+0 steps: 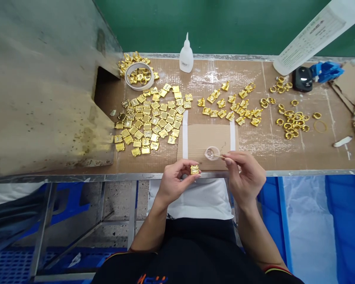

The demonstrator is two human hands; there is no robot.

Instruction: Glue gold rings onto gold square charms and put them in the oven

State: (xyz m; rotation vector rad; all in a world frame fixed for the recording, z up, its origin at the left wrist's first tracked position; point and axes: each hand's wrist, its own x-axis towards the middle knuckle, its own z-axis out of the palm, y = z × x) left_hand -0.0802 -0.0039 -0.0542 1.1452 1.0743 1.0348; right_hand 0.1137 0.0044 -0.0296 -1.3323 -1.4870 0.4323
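Note:
Between its thumb and fingers, my left hand [177, 179] pinches a small square gold-coloured metal piece [194, 169] at the table's front edge. My right hand [245, 173] grips a thin stick [218, 156], whose tip reaches into a small clear cup [211, 153]. That cup rests on a cardboard pad [208, 136] held by white tape strips. Many similar square gold pieces [147, 118] lie in loose rows to the left. More gold pieces with ring-like parts standing on them [221, 103] sit beyond the pad on the right.
Loose gold rings [296, 123] lie at the right. A white squeeze bottle [186, 55] stands at the back. A tape roll [139, 76] surrounds some gold pieces. A large metal box [47, 98] borders the left; a tall white bottle [310, 37] and black device [302, 79] are back right.

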